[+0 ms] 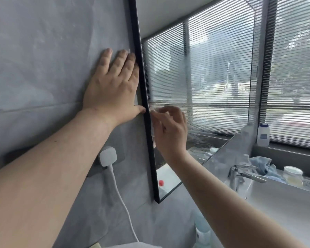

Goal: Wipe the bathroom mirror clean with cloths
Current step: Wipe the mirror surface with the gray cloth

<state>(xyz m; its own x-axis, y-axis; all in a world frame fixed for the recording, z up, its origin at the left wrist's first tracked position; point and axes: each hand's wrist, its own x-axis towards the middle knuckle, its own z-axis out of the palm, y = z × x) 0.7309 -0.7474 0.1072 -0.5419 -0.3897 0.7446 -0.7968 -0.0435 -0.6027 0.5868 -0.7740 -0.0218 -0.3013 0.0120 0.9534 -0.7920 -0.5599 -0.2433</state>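
The left hand [113, 90] lies flat on the grey wall [43, 51], fingers straight and close together, pointing up, with the index finger and thumb tip against the black frame [141, 77] of the mirror [204, 77]. The right hand [170, 129] is just across the frame, fingers curled, pinching a small white cloth [152, 122] and holding it to the glass right at the mirror's left edge, about halfway up. Only a strip of the cloth shows between the hand and the frame. The mirror hangs on the wall above the sink [284, 208] and is seen at a steep angle; it reflects the slatted blinds [297, 68] of the window on the right. Cloudy streaks cover the glass above the right hand, and wet smears sit lower, near the mirror's bottom edge. A red cap [161, 182] shows in the mirror's lower corner as a reflection. Below the left forearm a white plug [108, 156] sits in a grey socket on the wall, and its white cable [122, 199] hangs down. At the sink a chrome tap [243, 173] stands with its spout turned to the right. A crumpled blue cloth [261, 163] lies just behind the tap, and a jar [293, 175] with a pale lid stands beside it. A white bottle [263, 135] stands on the sill under the blinds.
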